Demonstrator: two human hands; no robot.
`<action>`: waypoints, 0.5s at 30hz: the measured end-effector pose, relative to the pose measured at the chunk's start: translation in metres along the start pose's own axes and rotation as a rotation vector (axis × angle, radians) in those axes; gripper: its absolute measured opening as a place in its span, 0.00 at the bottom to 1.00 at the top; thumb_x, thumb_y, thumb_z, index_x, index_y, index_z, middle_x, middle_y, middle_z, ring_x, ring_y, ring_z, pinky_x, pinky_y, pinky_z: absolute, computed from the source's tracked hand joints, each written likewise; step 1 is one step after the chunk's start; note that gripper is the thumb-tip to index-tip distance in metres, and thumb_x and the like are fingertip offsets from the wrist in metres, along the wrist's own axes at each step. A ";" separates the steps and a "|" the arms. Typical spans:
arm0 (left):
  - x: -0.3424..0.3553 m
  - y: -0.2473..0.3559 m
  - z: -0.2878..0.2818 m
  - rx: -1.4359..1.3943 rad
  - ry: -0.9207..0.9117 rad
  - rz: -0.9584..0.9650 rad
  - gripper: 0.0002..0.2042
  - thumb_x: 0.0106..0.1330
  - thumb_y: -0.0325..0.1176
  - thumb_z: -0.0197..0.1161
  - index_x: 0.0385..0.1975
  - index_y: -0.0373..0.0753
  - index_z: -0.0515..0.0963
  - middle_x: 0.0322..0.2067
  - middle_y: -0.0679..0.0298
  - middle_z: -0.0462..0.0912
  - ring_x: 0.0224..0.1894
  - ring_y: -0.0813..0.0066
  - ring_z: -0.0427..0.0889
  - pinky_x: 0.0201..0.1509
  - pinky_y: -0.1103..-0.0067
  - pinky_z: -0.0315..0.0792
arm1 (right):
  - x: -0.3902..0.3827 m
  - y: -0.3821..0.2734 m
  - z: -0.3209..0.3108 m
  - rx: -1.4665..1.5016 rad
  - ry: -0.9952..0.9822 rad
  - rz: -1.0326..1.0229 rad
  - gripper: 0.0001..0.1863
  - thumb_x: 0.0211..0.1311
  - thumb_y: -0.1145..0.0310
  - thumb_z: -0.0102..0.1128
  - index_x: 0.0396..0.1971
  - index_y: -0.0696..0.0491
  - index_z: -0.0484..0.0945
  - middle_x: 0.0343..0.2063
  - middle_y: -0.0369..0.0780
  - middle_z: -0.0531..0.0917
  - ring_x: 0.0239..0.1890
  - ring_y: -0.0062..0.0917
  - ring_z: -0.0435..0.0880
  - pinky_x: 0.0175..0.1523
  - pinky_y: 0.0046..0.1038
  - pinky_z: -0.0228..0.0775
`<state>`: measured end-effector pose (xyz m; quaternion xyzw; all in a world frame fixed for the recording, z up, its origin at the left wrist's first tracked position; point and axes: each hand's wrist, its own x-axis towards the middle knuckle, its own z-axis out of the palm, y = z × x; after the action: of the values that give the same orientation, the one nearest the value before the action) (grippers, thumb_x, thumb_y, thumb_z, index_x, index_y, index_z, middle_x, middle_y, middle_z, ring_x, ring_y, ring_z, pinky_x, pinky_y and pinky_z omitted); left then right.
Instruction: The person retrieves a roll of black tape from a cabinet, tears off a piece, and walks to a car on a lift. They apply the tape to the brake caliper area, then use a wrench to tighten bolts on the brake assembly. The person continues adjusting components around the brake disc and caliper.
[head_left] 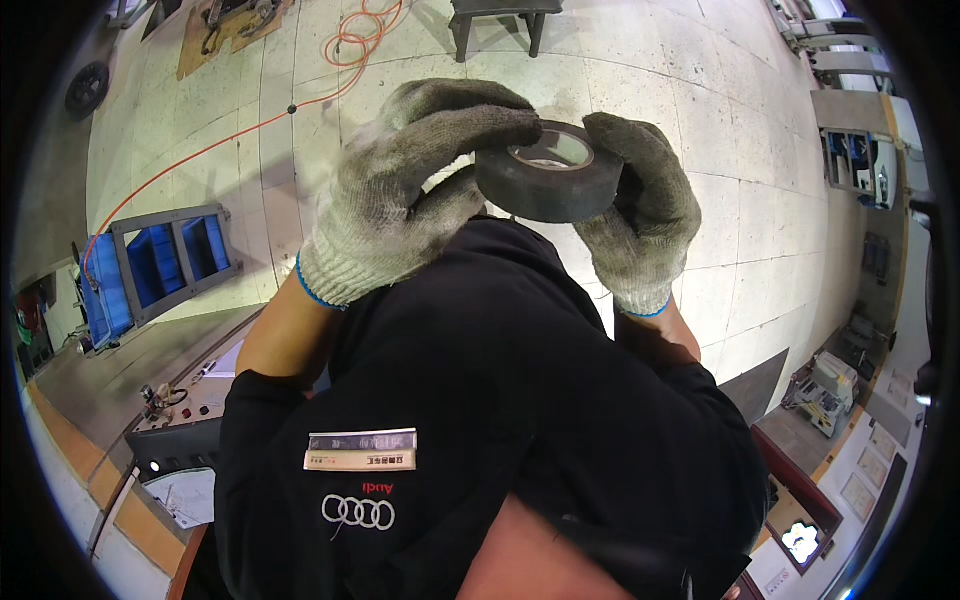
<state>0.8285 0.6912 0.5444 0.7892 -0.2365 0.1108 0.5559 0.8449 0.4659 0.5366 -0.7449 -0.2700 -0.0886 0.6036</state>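
Both gloved hands are holding a black tape roll (550,172) up before the chest, the left hand (410,190) pinching its rim with curled fingers, the right hand (640,215) cupping its far side, and no tape is yet hanging free, while an orange cable (230,140) is trailing across the floor beyond.

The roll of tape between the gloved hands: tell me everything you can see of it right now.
The roll of tape is a thick ring of dark grey to black tape, matte, wound on a paler core whose inner wall shows through the open centre. It is tilted, its top face turned up toward the camera, held in the air. The left hand lays gloved fingers over its upper rim, thumb beneath; the right hand cups its right side. No loose end is visible.
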 end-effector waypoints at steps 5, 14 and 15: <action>0.006 0.008 -0.004 0.320 0.047 0.150 0.21 0.51 0.21 0.67 0.48 0.40 0.84 0.50 0.59 0.82 0.56 0.61 0.79 0.59 0.68 0.77 | -0.002 -0.001 0.005 -0.082 0.140 -0.133 0.29 0.42 0.77 0.78 0.49 0.59 0.80 0.45 0.46 0.80 0.39 0.28 0.85 0.43 0.25 0.79; 0.008 0.017 -0.002 0.241 0.232 0.193 0.28 0.47 0.25 0.74 0.53 0.37 0.79 0.51 0.58 0.81 0.55 0.61 0.80 0.59 0.69 0.76 | -0.020 -0.002 0.003 -0.136 0.212 -0.180 0.21 0.47 0.78 0.75 0.45 0.57 0.82 0.52 0.48 0.76 0.47 0.33 0.83 0.46 0.27 0.82; 0.007 0.016 -0.001 0.192 0.250 0.123 0.29 0.48 0.26 0.75 0.55 0.35 0.77 0.52 0.56 0.81 0.56 0.61 0.80 0.59 0.69 0.76 | -0.021 -0.002 0.003 -0.123 0.190 -0.213 0.18 0.56 0.77 0.72 0.47 0.59 0.80 0.54 0.49 0.74 0.50 0.34 0.83 0.48 0.26 0.85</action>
<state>0.8263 0.6860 0.5612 0.8028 -0.2018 0.2639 0.4951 0.8255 0.4624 0.5275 -0.7358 -0.2832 -0.2385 0.5670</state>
